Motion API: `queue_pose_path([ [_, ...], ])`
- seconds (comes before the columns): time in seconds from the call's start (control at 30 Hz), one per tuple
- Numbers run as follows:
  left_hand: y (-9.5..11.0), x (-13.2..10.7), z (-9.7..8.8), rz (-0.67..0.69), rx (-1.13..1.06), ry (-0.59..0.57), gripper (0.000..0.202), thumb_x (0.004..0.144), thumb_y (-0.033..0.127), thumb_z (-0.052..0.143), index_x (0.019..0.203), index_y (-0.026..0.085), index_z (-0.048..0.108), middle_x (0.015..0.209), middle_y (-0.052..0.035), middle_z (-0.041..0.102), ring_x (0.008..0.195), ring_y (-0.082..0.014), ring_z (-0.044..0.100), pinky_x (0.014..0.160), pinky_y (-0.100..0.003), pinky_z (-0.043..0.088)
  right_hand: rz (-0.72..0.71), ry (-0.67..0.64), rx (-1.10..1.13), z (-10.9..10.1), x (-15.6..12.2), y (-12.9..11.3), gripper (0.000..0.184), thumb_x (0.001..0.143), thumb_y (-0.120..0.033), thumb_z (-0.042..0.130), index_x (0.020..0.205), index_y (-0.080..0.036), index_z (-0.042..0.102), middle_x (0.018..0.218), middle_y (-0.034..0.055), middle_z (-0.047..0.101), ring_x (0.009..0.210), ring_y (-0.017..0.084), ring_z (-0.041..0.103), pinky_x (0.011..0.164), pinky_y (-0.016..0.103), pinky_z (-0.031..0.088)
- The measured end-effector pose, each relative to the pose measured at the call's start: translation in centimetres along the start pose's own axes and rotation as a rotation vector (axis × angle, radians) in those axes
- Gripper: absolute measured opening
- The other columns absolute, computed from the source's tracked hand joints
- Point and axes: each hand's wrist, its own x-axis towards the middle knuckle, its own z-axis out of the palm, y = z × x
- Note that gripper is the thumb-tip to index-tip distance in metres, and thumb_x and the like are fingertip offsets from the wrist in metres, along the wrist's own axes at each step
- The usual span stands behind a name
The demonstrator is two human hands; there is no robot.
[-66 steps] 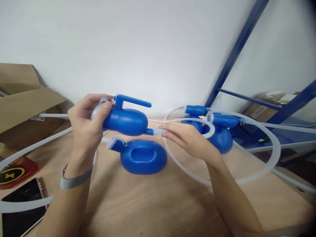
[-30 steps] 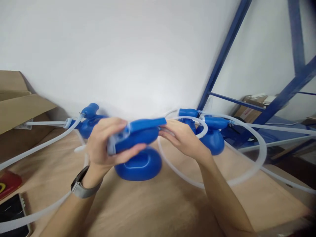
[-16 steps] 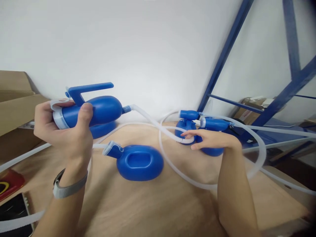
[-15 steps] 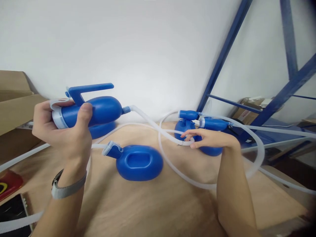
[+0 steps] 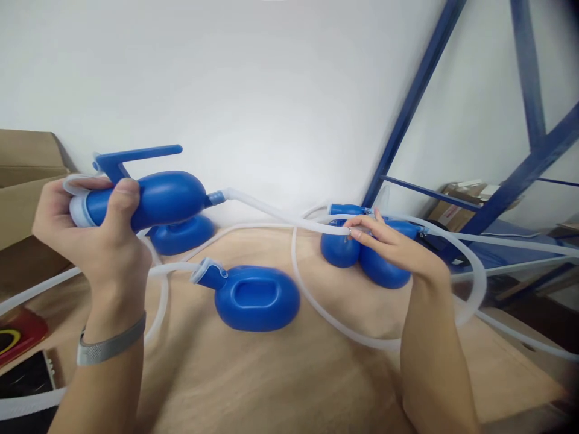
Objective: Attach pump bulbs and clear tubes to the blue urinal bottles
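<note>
My left hand is wrapped round a blue bulb-shaped urinal head with an angled handle and a pale rim, held above the table. From its narrow spout a white flexible hose runs right. At that hose's far end, where a small metal clip shows, the fingers of my right hand pinch it. Below, between my hands, a blue urinal bottle lies on the table, its neck tilted left. Two more blue bottles are partly hidden behind my right hand. Another blue bottle sits behind my left wrist.
White hoses loop over the brown table. Cardboard boxes stand at left, with a red object and a dark flat object below. A blue metal rack rises at right against the white wall.
My left hand has shifted left with the urinal head. My right hand has moved slightly up, and the hose between my hands is drawn straighter.
</note>
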Motion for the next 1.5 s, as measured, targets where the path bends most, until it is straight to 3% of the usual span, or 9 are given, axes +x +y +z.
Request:
queue_pose_path([
  [0.1,-0.5,0.5,0.1,0.011,-0.064,0.153,0.033,0.058,0.031,0.073,0.071,0.023,0.045,0.076,0.0034,0.052,0.077,-0.0163,0.056,0.094,-0.045,0.053,-0.081,0.106,-0.018,0.3,0.3,-0.5,0.034,0.103,-0.057,0.051,0.114,-0.029,0.065,0.112,0.0034,0.071,0.109,0.027,0.07,0.133,0.066,0.016],
  [0.23,-0.6,0.8,-0.1,-0.094,-0.141,0.13,0.025,0.057,0.028,0.075,0.067,0.022,0.053,0.07,0.0039,0.051,0.073,-0.0151,0.053,0.088,-0.042,0.054,-0.19,0.217,-0.075,0.3,0.7,-0.8,0.031,0.099,-0.053,0.062,0.115,-0.029,0.072,0.101,0.0039,0.069,0.097,0.027,0.068,0.13,0.07,0.016],
  [0.6,-0.4,-0.5,0.2,-0.241,-0.058,-0.017,0.027,0.062,0.029,0.088,0.073,0.019,0.065,0.074,0.004,0.059,0.074,-0.0146,0.052,0.081,-0.036,0.05,-0.376,0.432,-0.232,1.8,1.0,-3.0,0.031,0.104,-0.038,0.057,0.132,-0.032,0.071,0.107,0.0054,0.073,0.104,0.029,0.068,0.129,0.074,0.01],
  [0.73,-0.3,-0.6,0.5,-0.319,-0.158,0.01,0.023,0.059,0.027,0.083,0.071,0.017,0.066,0.072,0.004,0.059,0.076,-0.0138,0.054,0.079,-0.031,0.045,-0.477,0.451,-0.315,1.7,1.0,-2.6,0.037,0.106,-0.028,0.056,0.141,-0.03,0.067,0.113,0.0066,0.074,0.106,0.026,0.069,0.127,0.068,0.028],
  [0.87,0.2,-0.6,0.9,-0.387,-0.248,0.023,0.024,0.054,0.023,0.082,0.067,0.016,0.064,0.067,0.0056,0.055,0.07,-0.011,0.05,0.072,-0.027,0.042,-0.565,0.349,-0.318,1.8,1.1,-2.9,0.032,0.107,-0.027,0.057,0.135,-0.025,0.07,0.112,0.0073,0.078,0.103,0.024,0.072,0.119,0.059,0.043],
  [1.0,0.4,-0.8,1.1,-0.44,-0.261,0.036,0.027,0.052,0.023,0.084,0.067,0.016,0.063,0.067,0.0049,0.055,0.07,-0.0116,0.051,0.069,-0.026,0.041,-0.578,0.266,-0.338,2.6,1.3,-4.3,0.024,0.106,-0.032,0.059,0.12,-0.022,0.076,0.101,0.0074,0.081,0.094,0.025,0.074,0.097,0.046,0.056],
  [1.1,0.4,-0.8,1.1,-0.488,-0.289,0.019,0.029,0.052,0.024,0.084,0.067,0.016,0.061,0.065,0.0055,0.053,0.068,-0.0112,0.048,0.064,-0.025,0.039,-0.522,0.308,-0.289,3.5,1.7,-4.8,0.021,0.105,-0.034,0.063,0.113,-0.02,0.076,0.098,0.0079,0.081,0.091,0.026,0.074,0.083,0.041,0.056],
  [1.23,0.8,-1.1,1.3,-0.579,-0.365,-0.023,0.031,0.051,0.025,0.084,0.069,0.017,0.06,0.068,0.0052,0.052,0.068,-0.0112,0.046,0.058,-0.024,0.036,-0.462,0.392,-0.183,4.6,2.5,-4.4,0.019,0.105,-0.033,0.063,0.113,-0.02,0.073,0.102,0.0084,0.081,0.092,0.026,0.074,0.083,0.04,0.055],
  [1.5,2.2,-3.3,1.6,-0.367,-0.189,-0.111,0.028,0.066,0.029,0.089,0.076,0.016,0.067,0.082,0.0006,0.063,0.079,-0.0137,0.055,0.076,-0.027,0.046,-0.432,0.426,-0.212,5.9,2.4,-6.5,0.02,0.106,-0.035,0.062,0.107,-0.017,0.07,0.097,0.0075,0.078,0.085,0.023,0.074,0.075,0.036,0.053],
])
